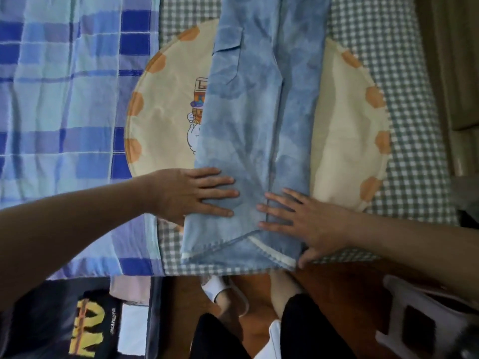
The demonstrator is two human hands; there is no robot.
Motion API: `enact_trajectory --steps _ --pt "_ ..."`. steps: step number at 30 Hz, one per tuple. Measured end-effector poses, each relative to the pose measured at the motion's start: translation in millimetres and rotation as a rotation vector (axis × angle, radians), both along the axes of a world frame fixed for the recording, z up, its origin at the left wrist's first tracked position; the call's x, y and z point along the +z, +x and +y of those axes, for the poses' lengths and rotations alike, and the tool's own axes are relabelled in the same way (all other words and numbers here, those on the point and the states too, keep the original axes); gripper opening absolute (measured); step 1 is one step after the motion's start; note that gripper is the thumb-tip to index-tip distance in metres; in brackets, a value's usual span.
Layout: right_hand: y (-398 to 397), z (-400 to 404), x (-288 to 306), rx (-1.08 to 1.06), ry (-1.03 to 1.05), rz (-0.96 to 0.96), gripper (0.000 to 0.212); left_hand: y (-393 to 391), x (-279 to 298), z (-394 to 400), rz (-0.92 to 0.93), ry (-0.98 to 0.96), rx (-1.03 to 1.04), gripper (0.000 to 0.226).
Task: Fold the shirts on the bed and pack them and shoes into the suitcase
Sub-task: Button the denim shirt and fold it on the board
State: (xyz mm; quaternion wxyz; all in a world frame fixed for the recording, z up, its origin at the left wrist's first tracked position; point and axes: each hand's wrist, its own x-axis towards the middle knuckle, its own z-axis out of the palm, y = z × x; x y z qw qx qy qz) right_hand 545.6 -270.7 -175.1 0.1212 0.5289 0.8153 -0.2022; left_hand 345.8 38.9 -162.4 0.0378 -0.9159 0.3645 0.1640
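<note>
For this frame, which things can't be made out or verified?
- Suitcase and shoes: none identifiable in the head view.
- Pale blue tie-dye shirt: collar end cut off by the top edge.
- Cartoon print on the round cream cushion: half hidden under the shirt.
- Black garment with yellow lettering: blurred, lettering unreadable.

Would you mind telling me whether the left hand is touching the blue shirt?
Touching. The head view shows the left hand lying flat with its straight fingers pressed on the blue shirt near its lower edge.
</note>
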Motion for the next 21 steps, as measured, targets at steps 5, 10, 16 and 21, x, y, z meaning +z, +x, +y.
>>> enact_trajectory --steps 5,10,16,21 --pt "1 -11 3 -0.064 0.001 -0.083 0.116 -18 -13 -6 -0.041 -0.012 0.106 0.078" --pt "-35 -38 2 -0.206 0.091 0.011 0.088 -45 3 -28 0.063 -0.113 0.154 0.083" --pt "-31 -53 50 -0.969 -0.25 0.89 0.046 -62 53 -69 0.665 -1.113 1.064 0.047" --pt "-1 6 35 -1.7 0.014 0.902 0.025 -26 42 -70 0.644 -1.501 2.096 0.042"
